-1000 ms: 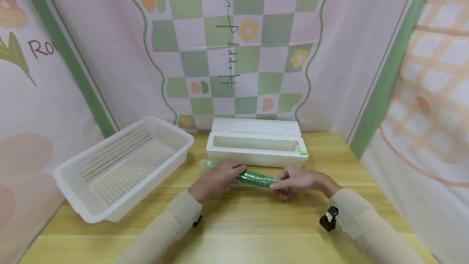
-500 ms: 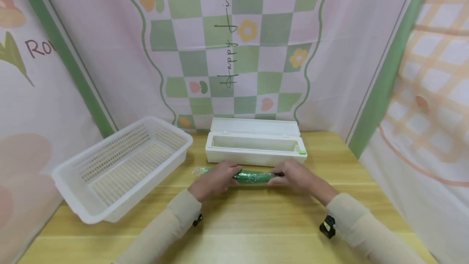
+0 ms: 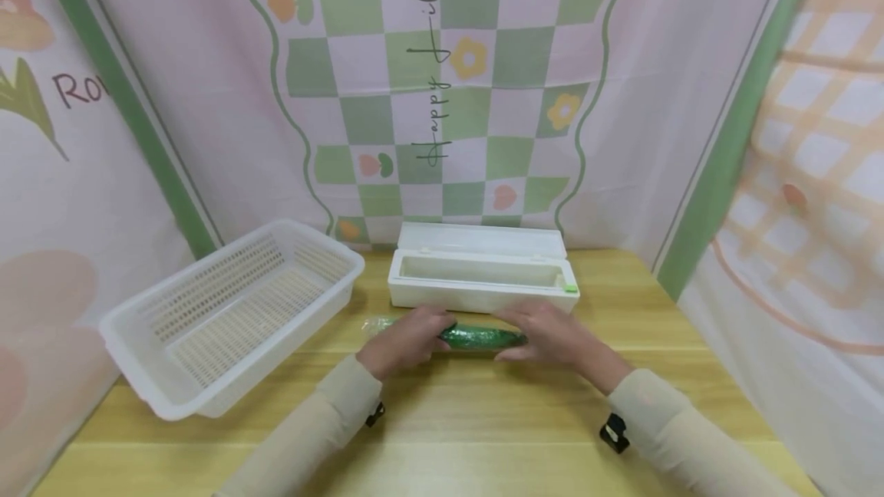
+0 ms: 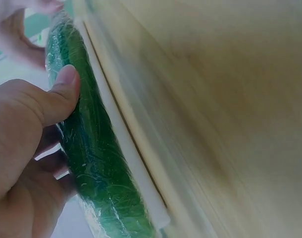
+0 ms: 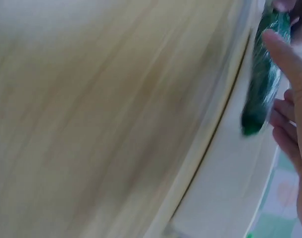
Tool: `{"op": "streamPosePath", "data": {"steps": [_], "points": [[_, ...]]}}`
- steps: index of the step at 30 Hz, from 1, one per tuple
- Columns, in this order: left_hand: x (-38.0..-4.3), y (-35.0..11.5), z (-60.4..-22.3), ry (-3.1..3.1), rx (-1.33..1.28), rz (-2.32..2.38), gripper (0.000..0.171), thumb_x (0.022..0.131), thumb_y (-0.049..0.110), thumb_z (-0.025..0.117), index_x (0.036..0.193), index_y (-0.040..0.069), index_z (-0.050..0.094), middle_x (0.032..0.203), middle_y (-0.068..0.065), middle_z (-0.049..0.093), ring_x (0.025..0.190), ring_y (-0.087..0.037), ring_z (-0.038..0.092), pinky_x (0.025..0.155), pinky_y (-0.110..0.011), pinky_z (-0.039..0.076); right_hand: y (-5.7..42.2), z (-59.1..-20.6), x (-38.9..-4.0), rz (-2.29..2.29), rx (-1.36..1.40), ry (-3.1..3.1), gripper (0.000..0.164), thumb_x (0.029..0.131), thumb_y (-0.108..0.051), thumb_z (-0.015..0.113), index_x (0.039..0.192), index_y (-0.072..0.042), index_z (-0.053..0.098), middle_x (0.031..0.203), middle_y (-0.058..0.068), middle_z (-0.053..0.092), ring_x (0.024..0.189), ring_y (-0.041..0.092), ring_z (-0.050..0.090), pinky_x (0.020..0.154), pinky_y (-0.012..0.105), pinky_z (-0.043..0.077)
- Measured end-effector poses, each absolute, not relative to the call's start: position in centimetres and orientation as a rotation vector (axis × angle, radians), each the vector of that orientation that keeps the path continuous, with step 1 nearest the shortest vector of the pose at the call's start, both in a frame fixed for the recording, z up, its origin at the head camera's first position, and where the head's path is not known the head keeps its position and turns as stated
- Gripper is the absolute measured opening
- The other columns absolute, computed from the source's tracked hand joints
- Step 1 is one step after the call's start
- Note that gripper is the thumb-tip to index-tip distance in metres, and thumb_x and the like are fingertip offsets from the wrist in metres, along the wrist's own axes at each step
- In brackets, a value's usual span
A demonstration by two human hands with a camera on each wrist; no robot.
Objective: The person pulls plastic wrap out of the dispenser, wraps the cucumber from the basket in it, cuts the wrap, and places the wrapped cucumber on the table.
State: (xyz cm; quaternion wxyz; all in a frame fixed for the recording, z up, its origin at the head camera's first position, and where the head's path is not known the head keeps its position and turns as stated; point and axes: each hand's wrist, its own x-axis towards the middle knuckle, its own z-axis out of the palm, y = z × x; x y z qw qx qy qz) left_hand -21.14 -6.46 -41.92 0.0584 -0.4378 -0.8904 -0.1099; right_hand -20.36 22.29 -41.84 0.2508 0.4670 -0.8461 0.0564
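Observation:
A dark green cucumber [image 3: 479, 337] wrapped in clear film lies crosswise between both hands, in front of a long white box. My left hand [image 3: 409, 342] grips its left part, the thumb [image 4: 67, 84] pressing on the film in the left wrist view. Loose crinkled film [image 3: 376, 324] sticks out beyond the left hand. My right hand [image 3: 552, 337] is spread around the cucumber's right end, thumb and fingers apart. In the right wrist view, the right thumb [image 5: 279, 49] overlaps the cucumber [image 5: 262, 79]; blur hides whether they touch.
The white box [image 3: 483, 299] stands behind the hands with its lid [image 3: 483, 238] raised and a green piece [image 3: 570, 288] at its right end. A white perforated basket [image 3: 324, 301] stands at the left on the wooden table [image 3: 456, 420]. Patterned cloth [image 3: 511, 121] hangs behind.
The cucumber was tilted down to the right a second ago and now lies more level. My right hand held its right end and has since spread its fingers. The left grip stays.

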Motion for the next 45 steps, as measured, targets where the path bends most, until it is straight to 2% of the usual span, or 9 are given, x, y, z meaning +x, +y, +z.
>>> {"op": "streamPosePath", "data": {"steps": [3,5,10,13,20,24,29,37,45], "points": [[-20.9,-6.0,-41.9,-2.703,-1.319,-0.286,0.025,0.096,0.021,0.078,0.116,0.008,0.072,0.108,-0.003,0.073,0.096,-0.014,0.068,0.084,-0.024,0.06,20.9,-41.3,-19.9,0.198,1.246,-2.465,0.069,0.079,-0.047,0.091,0.13,-0.005,0.072,0.12,0.011,0.078,0.107,0.026,0.075,0.093,0.041,0.064],[-20.7,-5.6,-41.8,-2.7,-1.323,-0.267,0.027,0.096,0.022,0.078,0.119,0.008,0.072,0.11,-0.003,0.073,0.097,-0.014,0.069,0.085,-0.024,0.06,20.0,-41.1,-19.7,0.212,1.237,-2.543,0.063,0.083,-0.045,0.089,0.128,-0.005,0.072,0.118,0.009,0.078,0.105,0.023,0.074,0.09,0.039,0.063],[-20.3,-4.9,-41.5,-2.642,-1.33,-0.219,0.026,0.098,0.022,0.076,0.121,0.009,0.072,0.113,-0.003,0.074,0.099,-0.015,0.07,0.087,-0.026,0.061,18.8,-41.0,-19.6,0.243,1.196,-2.656,0.038,0.084,-0.035,0.09,0.11,-0.011,0.075,0.097,-0.001,0.076,0.084,0.009,0.067,0.072,0.025,0.057],[-20.2,-5.1,-41.4,-2.594,-1.339,-0.236,0.029,0.099,0.025,0.075,0.123,0.01,0.072,0.114,-0.003,0.074,0.1,-0.016,0.07,0.088,-0.028,0.06,18.6,-40.9,-19.5,0.272,1.167,-2.673,0.032,0.084,-0.029,0.09,0.107,-0.011,0.076,0.093,-0.002,0.076,0.081,0.008,0.066,0.07,0.024,0.056],[-20.6,-7.7,-41.4,-2.64,-1.331,-0.372,0.05,0.098,0.032,0.077,0.142,0.013,0.064,0.135,-0.005,0.07,0.12,-0.02,0.067,0.103,-0.036,0.058,19.5,-41.1,-19.4,0.356,1.18,-2.657,0.04,0.086,-0.025,0.089,0.119,-0.007,0.077,0.107,0.006,0.081,0.094,0.018,0.076,0.082,0.035,0.064],[-21.3,-9.9,-42.0,-2.676,-1.282,-0.339,0.055,0.094,0.028,0.083,0.142,0.009,0.064,0.139,-0.008,0.069,0.125,-0.024,0.067,0.107,-0.04,0.057,20.7,-41.3,-19.3,0.362,1.152,-2.68,0.043,0.086,-0.026,0.089,0.121,-0.005,0.076,0.109,0.009,0.081,0.095,0.021,0.076,0.083,0.037,0.065],[-21.7,-11.9,-42.5,-2.644,-1.292,-0.381,0.051,0.093,0.022,0.083,0.138,0.004,0.066,0.136,-0.011,0.071,0.124,-0.027,0.069,0.107,-0.04,0.058,21.6,-41.4,-19.3,0.392,1.141,-2.704,0.044,0.087,-0.026,0.088,0.123,-0.003,0.075,0.112,0.01,0.08,0.098,0.022,0.077,0.083,0.037,0.065],[-21.8,-12.7,-42.4,-2.653,-1.311,-0.512,0.043,0.098,0.021,0.076,0.138,0.007,0.068,0.133,-0.009,0.074,0.12,-0.024,0.073,0.104,-0.038,0.06,22.2,-41.2,-19.2,0.4,1.117,-2.701,0.046,0.086,-0.029,0.088,0.123,-0.006,0.075,0.115,0.011,0.08,0.098,0.023,0.078,0.083,0.035,0.066],[-21.9,-12.7,-42.0,-2.683,-1.363,-0.689,0.034,0.103,0.024,0.068,0.133,0.011,0.073,0.126,-0.003,0.078,0.112,-0.016,0.076,0.099,-0.03,0.061,22.4,-40.9,-19.2,0.397,1.129,-2.71,0.047,0.086,-0.028,0.088,0.124,-0.006,0.075,0.115,0.011,0.08,0.099,0.022,0.078,0.083,0.032,0.066]]}}
